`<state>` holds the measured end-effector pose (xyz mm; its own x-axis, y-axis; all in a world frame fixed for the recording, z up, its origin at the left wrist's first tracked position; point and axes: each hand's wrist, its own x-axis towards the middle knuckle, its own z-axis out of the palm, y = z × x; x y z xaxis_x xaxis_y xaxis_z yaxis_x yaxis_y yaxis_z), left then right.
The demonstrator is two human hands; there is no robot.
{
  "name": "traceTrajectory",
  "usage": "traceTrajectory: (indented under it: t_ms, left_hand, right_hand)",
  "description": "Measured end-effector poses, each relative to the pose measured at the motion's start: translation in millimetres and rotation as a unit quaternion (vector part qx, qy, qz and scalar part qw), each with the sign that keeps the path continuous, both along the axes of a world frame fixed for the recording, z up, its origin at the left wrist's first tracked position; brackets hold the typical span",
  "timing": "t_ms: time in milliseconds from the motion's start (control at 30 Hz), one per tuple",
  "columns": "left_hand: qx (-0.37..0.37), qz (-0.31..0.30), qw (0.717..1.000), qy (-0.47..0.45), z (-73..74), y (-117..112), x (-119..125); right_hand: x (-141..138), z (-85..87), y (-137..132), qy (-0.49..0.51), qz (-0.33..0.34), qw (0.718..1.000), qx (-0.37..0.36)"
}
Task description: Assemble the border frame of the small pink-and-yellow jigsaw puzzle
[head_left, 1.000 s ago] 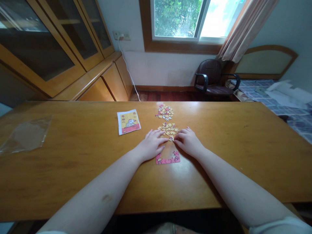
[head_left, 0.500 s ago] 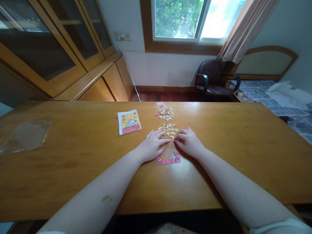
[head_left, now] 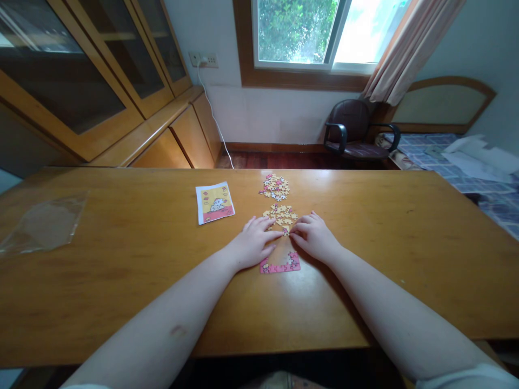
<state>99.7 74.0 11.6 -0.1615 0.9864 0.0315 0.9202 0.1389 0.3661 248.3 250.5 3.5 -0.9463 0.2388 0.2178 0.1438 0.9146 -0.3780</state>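
Note:
Small jigsaw puzzle pieces lie on the table between my two hands. The index finger of my left hand reaches their left side, its fingers spread on the tabletop. On their right side, my right hand has its fingers pinched together at the edge of a piece. Just beyond my fingertips is a loose group of yellow puzzle pieces. Closer to me, a partly joined pink puzzle border forms a bottom row and a short right side; my left fingers cover part of its left end.
A mixed heap of puzzle pieces sits near the table's far edge. To the left lie a printed picture sheet and a clear plastic bag. Beyond the wooden table stand an office chair and a glass-door cabinet.

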Motion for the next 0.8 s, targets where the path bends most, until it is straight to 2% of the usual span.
traceTrajectory:
  t_ms: [800]
  left_hand:
    - [-0.037, 0.004, 0.999, 0.011, 3.0, 0.7, 2.8]
  right_hand:
    - [0.1, 0.3, -1.5, 0.013, -0.002, 1.0, 0.0]
